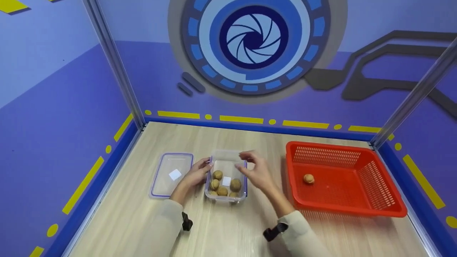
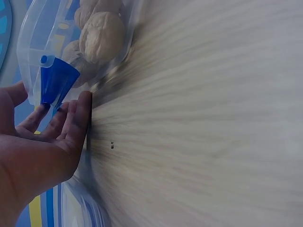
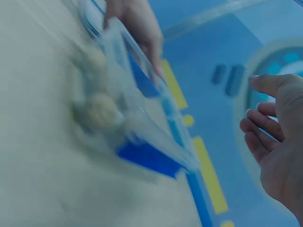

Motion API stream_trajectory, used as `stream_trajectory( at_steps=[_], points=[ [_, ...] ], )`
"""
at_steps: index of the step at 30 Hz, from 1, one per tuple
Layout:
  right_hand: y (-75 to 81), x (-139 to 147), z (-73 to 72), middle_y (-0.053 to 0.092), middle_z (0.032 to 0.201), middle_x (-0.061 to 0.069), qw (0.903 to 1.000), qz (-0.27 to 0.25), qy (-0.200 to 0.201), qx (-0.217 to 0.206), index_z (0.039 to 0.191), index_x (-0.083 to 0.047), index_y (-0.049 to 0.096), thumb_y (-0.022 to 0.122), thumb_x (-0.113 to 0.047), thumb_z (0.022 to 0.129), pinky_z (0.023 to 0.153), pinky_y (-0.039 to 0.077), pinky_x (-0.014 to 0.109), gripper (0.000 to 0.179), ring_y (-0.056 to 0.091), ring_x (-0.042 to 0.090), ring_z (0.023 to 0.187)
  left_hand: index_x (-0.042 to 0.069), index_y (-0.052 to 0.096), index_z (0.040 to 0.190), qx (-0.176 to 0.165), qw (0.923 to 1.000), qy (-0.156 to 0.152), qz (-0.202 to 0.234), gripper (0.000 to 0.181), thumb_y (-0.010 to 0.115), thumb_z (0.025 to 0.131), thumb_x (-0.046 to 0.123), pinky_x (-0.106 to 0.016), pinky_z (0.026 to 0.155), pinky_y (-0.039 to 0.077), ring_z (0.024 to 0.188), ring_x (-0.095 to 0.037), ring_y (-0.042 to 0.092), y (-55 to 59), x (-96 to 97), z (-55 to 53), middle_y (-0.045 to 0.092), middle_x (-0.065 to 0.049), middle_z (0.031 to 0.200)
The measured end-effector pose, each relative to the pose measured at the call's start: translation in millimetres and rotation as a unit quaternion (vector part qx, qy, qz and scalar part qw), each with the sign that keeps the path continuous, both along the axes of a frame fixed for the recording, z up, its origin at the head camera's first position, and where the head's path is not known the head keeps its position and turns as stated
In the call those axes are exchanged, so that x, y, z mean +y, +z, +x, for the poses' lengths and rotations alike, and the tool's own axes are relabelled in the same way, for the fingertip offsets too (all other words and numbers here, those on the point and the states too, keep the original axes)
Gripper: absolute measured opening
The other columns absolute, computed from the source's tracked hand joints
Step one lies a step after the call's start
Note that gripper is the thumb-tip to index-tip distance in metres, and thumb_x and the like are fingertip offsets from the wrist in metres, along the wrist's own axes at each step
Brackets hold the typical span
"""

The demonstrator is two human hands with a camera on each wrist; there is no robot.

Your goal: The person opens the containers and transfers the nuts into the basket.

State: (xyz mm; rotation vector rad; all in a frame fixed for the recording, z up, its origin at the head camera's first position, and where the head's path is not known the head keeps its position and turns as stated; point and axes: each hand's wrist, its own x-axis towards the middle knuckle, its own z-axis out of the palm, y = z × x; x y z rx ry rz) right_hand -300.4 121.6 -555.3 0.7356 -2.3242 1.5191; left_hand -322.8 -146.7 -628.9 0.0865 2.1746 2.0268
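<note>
A clear plastic food container (image 1: 226, 198) stands on the table with several walnuts (image 1: 222, 191) gathered toward its near end. A small white square (image 1: 226, 181) shows among them. My left hand (image 1: 195, 174) holds the container's left side, thumb at the rim; in the left wrist view its fingers (image 2: 71, 118) lie around a blue side latch (image 2: 57, 81). Over the right rim is my right hand (image 1: 257, 171), thumb and fingers spread and nothing between them. The right wrist view shows that hand (image 3: 284, 137) apart from the container, its fingers loosely bent.
To the left lies a clear lid (image 1: 166, 187) with a blue-purple seal and a white square label (image 1: 175, 174). At right stands a red plastic basket (image 1: 328, 205) with one walnut (image 1: 309, 179) inside. Printed panels (image 1: 150, 78) wall in the table (image 1: 214, 232).
</note>
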Motion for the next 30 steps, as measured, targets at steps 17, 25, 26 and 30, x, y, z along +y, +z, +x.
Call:
stream_trajectory(
  at_steps=[17,25,26,30],
  points=[
    [-40.0,-79,-9.4,0.072,0.119,0.014,0.9979,0.064,-0.005,0.007,0.122,0.002,0.070,0.082,-0.010,0.094,0.100,0.056,0.045,0.034,0.067,0.028,0.111,-0.002,0.046,0.156,-0.034,0.9989,0.013,0.030,0.052,0.058,0.111,0.021,-0.037,0.098,0.052,0.115,-0.024,0.062,-2.8,-0.3,-0.1,0.059,-0.026,0.144],
    [-51.0,-84,-13.4,0.072,0.117,0.014,0.9949,0.098,-0.025,-0.004,0.122,0.004,0.069,0.083,-0.007,0.092,0.098,0.056,0.047,0.035,0.068,0.030,0.110,-0.001,0.045,0.157,-0.047,0.9976,0.003,0.051,0.050,0.056,0.112,0.019,-0.035,0.096,0.053,0.113,-0.023,0.065,-1.1,-1.0,0.3,0.057,-0.026,0.146],
    [-52.0,-84,-13.7,0.072,0.117,0.013,0.9943,0.103,-0.026,-0.008,0.122,0.004,0.069,0.083,-0.007,0.092,0.098,0.056,0.047,0.035,0.068,0.030,0.110,-0.001,0.044,0.157,-0.046,0.9975,0.003,0.053,0.050,0.055,0.112,0.018,-0.034,0.095,0.054,0.113,-0.023,0.064,-1.1,-1.1,0.2,0.057,-0.026,0.146],
    [-54.5,-84,-14.5,0.072,0.117,0.015,0.9926,0.118,-0.025,-0.018,0.122,0.004,0.070,0.084,-0.008,0.091,0.096,0.056,0.049,0.036,0.068,0.032,0.109,-0.003,0.043,0.157,-0.037,0.9978,0.002,0.055,0.049,0.053,0.112,0.015,-0.031,0.090,0.054,0.113,-0.026,0.064,-1.7,-1.3,-0.7,0.056,-0.028,0.144]
  ],
)
